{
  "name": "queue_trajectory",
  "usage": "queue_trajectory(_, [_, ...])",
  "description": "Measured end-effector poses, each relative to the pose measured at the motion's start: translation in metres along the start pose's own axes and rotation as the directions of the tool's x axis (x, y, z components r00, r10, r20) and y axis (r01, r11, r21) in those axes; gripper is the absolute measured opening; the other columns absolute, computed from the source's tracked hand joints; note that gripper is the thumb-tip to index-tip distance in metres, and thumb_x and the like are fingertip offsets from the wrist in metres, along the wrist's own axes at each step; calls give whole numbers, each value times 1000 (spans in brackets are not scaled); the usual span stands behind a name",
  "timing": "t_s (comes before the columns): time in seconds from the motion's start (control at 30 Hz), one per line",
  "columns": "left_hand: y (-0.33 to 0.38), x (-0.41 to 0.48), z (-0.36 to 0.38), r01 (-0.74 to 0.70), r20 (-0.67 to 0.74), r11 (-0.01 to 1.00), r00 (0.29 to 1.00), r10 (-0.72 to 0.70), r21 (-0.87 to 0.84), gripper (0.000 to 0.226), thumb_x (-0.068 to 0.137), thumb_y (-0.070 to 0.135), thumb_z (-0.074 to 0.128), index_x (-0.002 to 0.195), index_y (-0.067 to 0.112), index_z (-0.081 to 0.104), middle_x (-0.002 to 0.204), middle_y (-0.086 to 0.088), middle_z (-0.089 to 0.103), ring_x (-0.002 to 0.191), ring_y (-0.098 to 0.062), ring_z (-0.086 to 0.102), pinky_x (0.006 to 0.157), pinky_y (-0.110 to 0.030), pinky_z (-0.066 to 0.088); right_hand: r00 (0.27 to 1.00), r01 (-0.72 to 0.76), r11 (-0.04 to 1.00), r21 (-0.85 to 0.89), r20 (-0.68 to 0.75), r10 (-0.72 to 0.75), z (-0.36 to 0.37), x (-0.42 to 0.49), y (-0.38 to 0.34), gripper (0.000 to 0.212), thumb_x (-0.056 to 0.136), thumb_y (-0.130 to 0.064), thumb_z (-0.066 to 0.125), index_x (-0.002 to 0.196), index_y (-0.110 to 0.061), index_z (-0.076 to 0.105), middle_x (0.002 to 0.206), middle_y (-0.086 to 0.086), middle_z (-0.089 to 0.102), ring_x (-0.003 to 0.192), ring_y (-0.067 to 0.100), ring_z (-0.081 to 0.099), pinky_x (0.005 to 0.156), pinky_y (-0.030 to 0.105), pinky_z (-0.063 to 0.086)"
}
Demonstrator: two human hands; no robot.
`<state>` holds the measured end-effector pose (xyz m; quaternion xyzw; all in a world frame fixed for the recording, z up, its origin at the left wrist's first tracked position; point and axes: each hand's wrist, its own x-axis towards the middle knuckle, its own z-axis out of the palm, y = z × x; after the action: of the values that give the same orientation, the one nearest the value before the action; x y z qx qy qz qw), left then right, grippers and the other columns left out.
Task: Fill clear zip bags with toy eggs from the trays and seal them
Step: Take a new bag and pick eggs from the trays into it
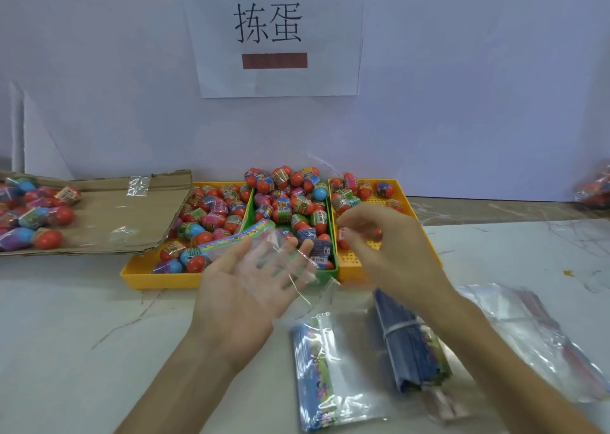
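1. While facing a green tray (331, 270) heaped with toy eggs (290, 202), holds the left hand (244, 288) palm up over that tray's near end, fingers straight and slightly spread.
2. Carries a clear zip bag (280, 252) across those straight fingers, resting there rather than gripped, with its colourful header strip (237, 235) lying just left of the green tray's near end.
3. Holds the right hand (389, 249) just right of the green tray, above the right yellow tray (425, 235), fingers curled together round a red egg (378, 234). Too blurred to tell more of the grip.
4. Touching the green tray on its left: the left yellow tray (148, 278), well filled with eggs. Touching it on its right: the right yellow tray, holding only a few eggs at its far end.
5. Further left of the green tray: a cardboard sheet (132, 222) overlapping the left yellow tray's far corner, with more eggs scattered on it.
6. In front of the green tray, on the marble table (82, 318): a stack of zip bags (317, 374), and beside it a blue bundle (412, 351) bound with a rubber band, partly under the right forearm.
7. Further right of that bundle: a loose clear pack (528, 328).
8. Behind the green tray, on the white wall: a paper sign (274, 34).
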<state>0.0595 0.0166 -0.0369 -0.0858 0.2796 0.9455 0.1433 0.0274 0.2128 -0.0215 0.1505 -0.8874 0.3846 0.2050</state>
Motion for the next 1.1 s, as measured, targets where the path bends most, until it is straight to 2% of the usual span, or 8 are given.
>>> queue_trajectory(0.1, [1,0,1,7,5,1000,1000,-7,-30,57,85,30,59,134,2,56,133,-22,65,115,-38,68,94,-55,55,961,-94,943,-319,217,169,0,18,16,36,98,-19,63,133,-26,61,127,-4,65,106,12,60,86,22,49])
queue_trajectory(0.2, [1,-1,1,26,25,998,999,-24,-56,56,85,32,60,133,4,55,129,-24,66,113,-41,68,86,-56,60,904,-95,910,-403,347,248,9,23,23,47,96,-17,61,142,-24,51,137,0,59,119,20,57,94,29,47])
queue_trajectory(0.4, [-1,0,1,30,60,997,998,-26,-72,57,89,33,56,139,6,50,129,-24,66,112,-42,68,81,-57,60,939,-173,918,-356,221,262,19,30,35,26,90,-32,74,101,-24,53,94,-4,64,83,13,58,72,31,53])
queue_trajectory(0.57, [-3,1,0,27,71,999,997,-24,-43,57,88,34,56,139,7,52,129,-24,66,113,-42,68,80,-56,61,958,-165,923,-348,164,233,24,39,35,14,96,-23,67,98,-22,53,92,-1,64,79,13,57,65,26,48])
queue_trajectory(0.7, [1,0,1,-1,68,999,998,5,-52,55,89,33,56,136,4,53,130,-25,66,113,-41,68,80,-56,61,990,-129,989,77,60,125,6,23,18,19,88,-21,75,96,-29,60,85,-11,66,75,8,65,64,17,53])
queue_trajectory(0.8, [6,0,1,-39,54,997,998,43,-67,55,91,33,55,137,2,51,133,-25,64,114,-41,68,80,-54,61,992,29,894,446,97,-80,-13,-2,-6,20,83,-23,76,99,-28,67,91,-9,70,84,15,68,71,21,54])
queue_trajectory(0.97, [14,-3,2,-64,11,996,998,65,-58,54,102,35,45,145,3,45,134,-23,63,120,-38,65,98,-48,53,925,253,865,434,153,-347,-16,-18,-36,24,86,-14,72,107,-24,74,101,-9,73,92,21,68,78,31,54])
queue_trajectory(1.1, [14,-5,5,-102,-9,992,995,102,-76,55,103,34,44,149,4,41,133,-26,63,116,-40,67,91,-51,56,886,376,902,214,202,-417,-5,-25,-35,25,89,-15,77,112,-23,73,98,-12,72,90,12,66,80,31,53])
